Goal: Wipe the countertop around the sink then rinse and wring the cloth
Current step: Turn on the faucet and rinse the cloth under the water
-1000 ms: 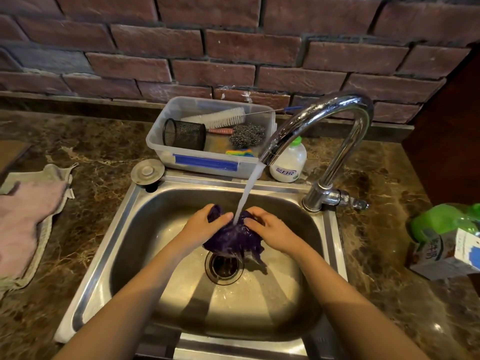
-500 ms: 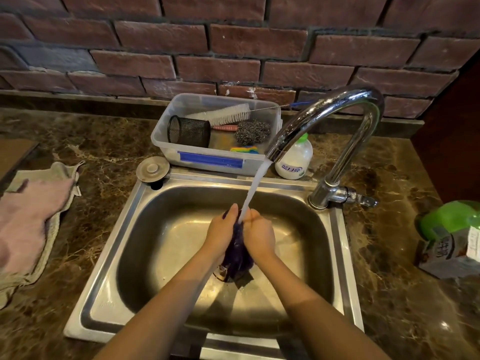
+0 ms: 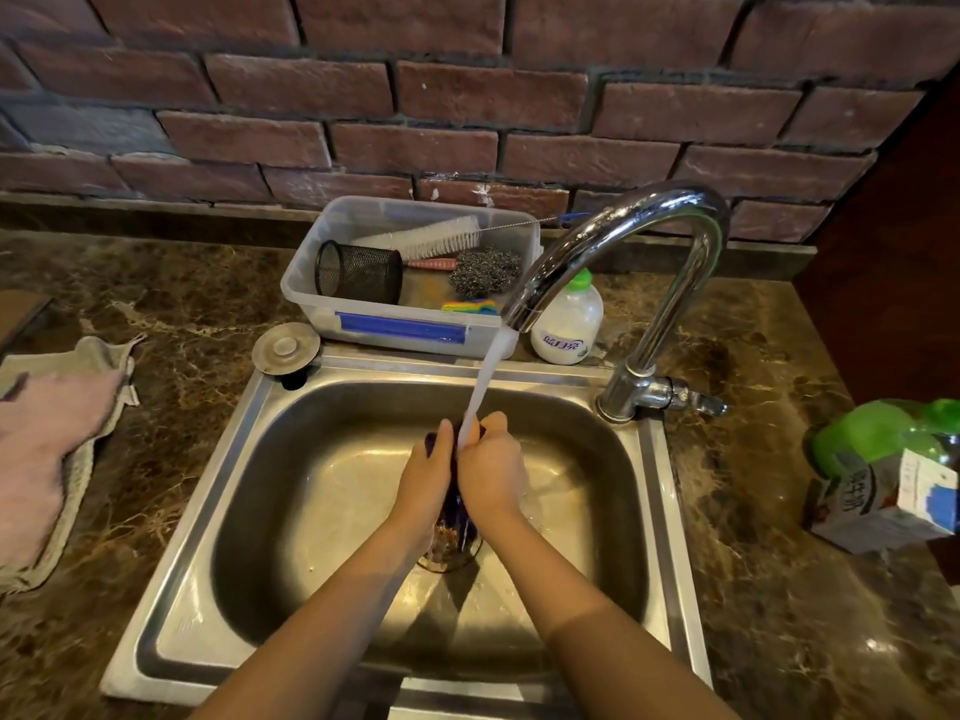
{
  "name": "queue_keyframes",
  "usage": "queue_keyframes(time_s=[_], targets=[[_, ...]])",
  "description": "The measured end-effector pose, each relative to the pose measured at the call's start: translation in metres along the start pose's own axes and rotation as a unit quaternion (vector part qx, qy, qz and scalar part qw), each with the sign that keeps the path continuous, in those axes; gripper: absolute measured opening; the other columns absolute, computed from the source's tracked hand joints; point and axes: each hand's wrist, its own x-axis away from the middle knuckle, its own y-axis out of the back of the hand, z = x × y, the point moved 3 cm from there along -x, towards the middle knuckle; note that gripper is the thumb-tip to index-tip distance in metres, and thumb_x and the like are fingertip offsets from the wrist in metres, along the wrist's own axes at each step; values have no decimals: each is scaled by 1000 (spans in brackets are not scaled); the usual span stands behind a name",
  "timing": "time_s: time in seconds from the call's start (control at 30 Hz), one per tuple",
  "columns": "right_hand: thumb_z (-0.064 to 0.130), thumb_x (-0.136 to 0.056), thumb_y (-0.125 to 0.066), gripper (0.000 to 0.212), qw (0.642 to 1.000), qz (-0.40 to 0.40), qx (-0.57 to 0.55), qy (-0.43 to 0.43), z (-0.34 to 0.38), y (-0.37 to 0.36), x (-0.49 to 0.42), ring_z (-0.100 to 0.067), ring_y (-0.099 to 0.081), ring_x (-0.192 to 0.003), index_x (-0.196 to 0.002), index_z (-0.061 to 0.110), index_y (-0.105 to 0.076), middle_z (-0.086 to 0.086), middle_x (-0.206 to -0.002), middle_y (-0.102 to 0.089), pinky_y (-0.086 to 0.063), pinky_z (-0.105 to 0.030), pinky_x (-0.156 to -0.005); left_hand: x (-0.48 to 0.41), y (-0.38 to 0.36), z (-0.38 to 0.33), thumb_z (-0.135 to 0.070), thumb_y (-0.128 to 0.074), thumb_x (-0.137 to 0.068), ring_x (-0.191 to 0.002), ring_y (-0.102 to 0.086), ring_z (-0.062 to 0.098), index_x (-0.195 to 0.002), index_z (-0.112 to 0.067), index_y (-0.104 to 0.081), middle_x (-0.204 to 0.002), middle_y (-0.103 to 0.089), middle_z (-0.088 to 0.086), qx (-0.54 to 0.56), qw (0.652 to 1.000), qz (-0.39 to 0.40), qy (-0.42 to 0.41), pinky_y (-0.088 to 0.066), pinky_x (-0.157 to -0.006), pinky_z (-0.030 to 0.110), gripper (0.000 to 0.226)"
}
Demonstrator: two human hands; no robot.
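A wet purple cloth (image 3: 457, 504) is squeezed between my left hand (image 3: 427, 478) and my right hand (image 3: 491, 472), pressed palm to palm over the drain of the steel sink (image 3: 249, 459). Only slivers of the cloth show, above my left fingers and hanging below the palms. Water (image 3: 480, 384) runs from the chrome faucet (image 3: 649, 220) straight onto my fingertips. The brown marble countertop (image 3: 753, 511) surrounds the sink.
A clear plastic tub (image 3: 395, 330) with a mesh cup, brushes and steel wool stands behind the sink, beside a white soap bottle (image 3: 569, 324). A sink plug (image 3: 285, 348) lies at the back left corner. Pink and grey cloths (image 3: 47, 439) lie left. A green bottle and carton (image 3: 883, 485) stand right.
My hands went from holding the cloth spread under the stream to pressing together with the cloth bunched between the palms. The view shifted slightly.
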Motion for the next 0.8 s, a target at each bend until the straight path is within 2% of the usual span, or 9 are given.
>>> queue_keyframes(time_s=[0.1,0.17,0.23,0.3,0.4,0.5,0.6,0.7,0.8], targets=[[22,-98,-41,20,985,64,98,129,5,-9,21,-18,-64,-82,-100,12,-58,-7,-93,-64,-55,-30,-73,-7,8,3,-52,-52,-86,-105,-62,32,-126,-9,-48,-111,-63,19,90,993,17,69,-47,-98,47,60],[12,-97,-39,26,972,128,95,174,-2,-19,36,-26,-61,-98,-112,5,-59,-14,-108,-63,-50,-33,-86,-12,14,8,-36,-62,-85,-92,-64,31,-125,-3,-50,-94,-64,16,127,988,5,87,-51,-86,42,54],[9,-96,-38,29,979,145,14,140,-13,-14,35,-22,-61,-98,-110,9,-63,-9,-109,-65,-48,-24,-84,-14,14,10,-16,-60,-88,-75,-64,24,-120,3,-54,-82,-63,13,150,985,-20,84,-53,-70,34,38],[6,-95,-39,27,988,91,-110,64,-23,2,19,-20,-63,-90,-97,12,-66,-5,-97,-67,-49,-21,-76,-15,11,11,-12,-55,-91,-69,-63,22,-115,1,-55,-83,-64,13,153,984,-33,79,-53,-60,31,27],[19,-96,-44,17,995,30,-97,13,-38,20,-7,-17,-60,-92,-105,15,-58,-3,-100,-63,-45,-17,-69,-16,9,12,-15,-53,-92,-83,-64,24,-113,-7,-57,-92,-66,12,180,980,-7,79,-52,-73,35,23],[54,-94,-36,49,973,171,-116,-99,-47,10,-15,-19,-56,-108,-124,20,-52,-4,-118,-60,-45,-23,-80,-14,7,11,-15,-54,-91,-96,-64,28,-112,-8,-59,-100,-67,15,230,967,70,87,-52,-85,42,22],[67,-86,-35,60,922,270,-188,-203,-55,6,-12,-24,-59,-105,-120,22,-53,-8,-117,-62,-54,-30,-75,-17,10,14,-15,-59,-87,-98,-64,30,-107,-4,-63,-100,-68,17,254,957,90,111,-52,-81,42,23],[55,-86,-53,46,922,265,-221,-175,-60,12,-13,-28,-64,-100,-116,20,-56,-10,-114,-63,-59,-38,-77,-22,24,17,-17,-63,-78,-92,-64,30,-93,-3,-69,-95,-67,17,259,951,107,129,-51,-78,41,21],[37,-86,-62,24,944,242,-213,-73,-50,23,-17,-22,-63,-96,-108,28,-62,-4,-111,-61,-56,-24,-64,-23,30,15,-29,-67,-77,-90,-67,30,-89,-11,-70,-93,-70,15,184,967,106,138,-56,-75,43,22]])
